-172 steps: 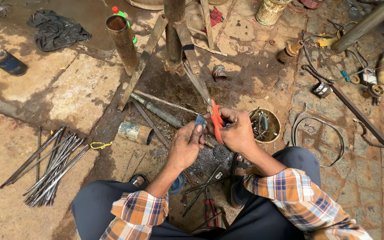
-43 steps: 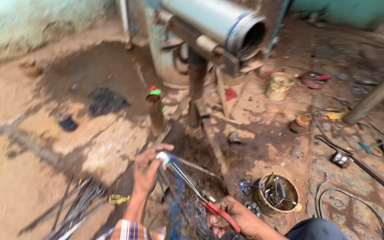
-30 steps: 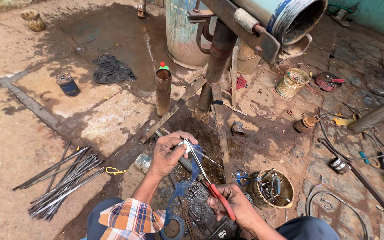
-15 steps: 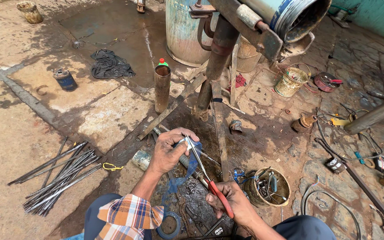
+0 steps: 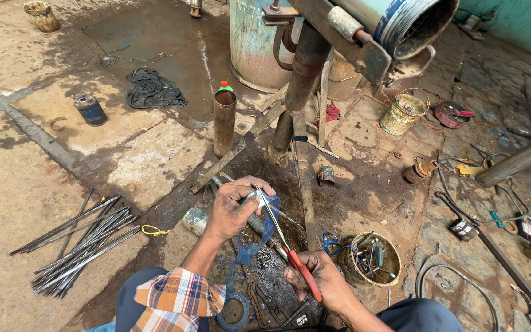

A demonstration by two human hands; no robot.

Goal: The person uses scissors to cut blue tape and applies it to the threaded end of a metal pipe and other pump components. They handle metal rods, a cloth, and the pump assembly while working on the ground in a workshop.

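Observation:
My right hand grips the red handles of a pair of long-nosed pliers, whose jaws point up and left. My left hand is closed around the jaw end and pinches a strip of blue tape there. The tape hangs down between my hands, over a dark oily patch of floor. A blue tape roll lies on the ground by my left knee.
A bundle of thin metal rods lies at the left. A rusty pipe stands upright ahead, next to a steel frame and a drum. A tin of small parts sits at the right, with several tools and cables beyond.
The view has swung back down from the machine to my hands. My hands have kept hold of the pliers and tape, with the tape now drawn down between them.

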